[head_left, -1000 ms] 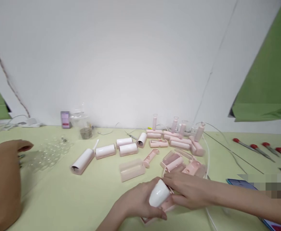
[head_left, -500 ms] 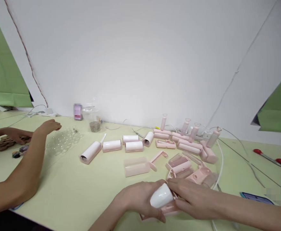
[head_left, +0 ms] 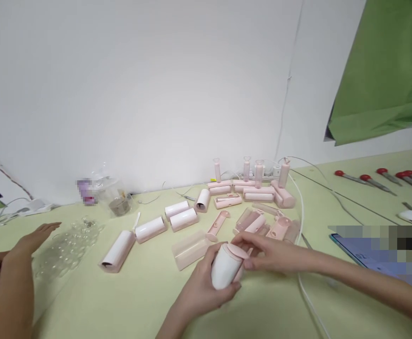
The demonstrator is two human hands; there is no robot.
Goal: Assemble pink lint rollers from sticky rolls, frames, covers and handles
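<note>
My left hand is wrapped round a white roll with a pink end piece, held tilted above the table's near part. The fingers of my right hand press on the pink end piece from the right; what lies under the fingertips is partly hidden. Just behind my hands are a clear pinkish cover, a pink bracket and a heap of pink and clear parts.
White and pink rollers lie in a curved row, with upright pink bottles behind. A white cable runs right of my hands. A phone and red-handled tools lie right. Another person's arm reaches in left.
The view has swung to the right. The white roll is now more upright in my left hand, its pink end facing up, and my right hand has shifted to that end.
</note>
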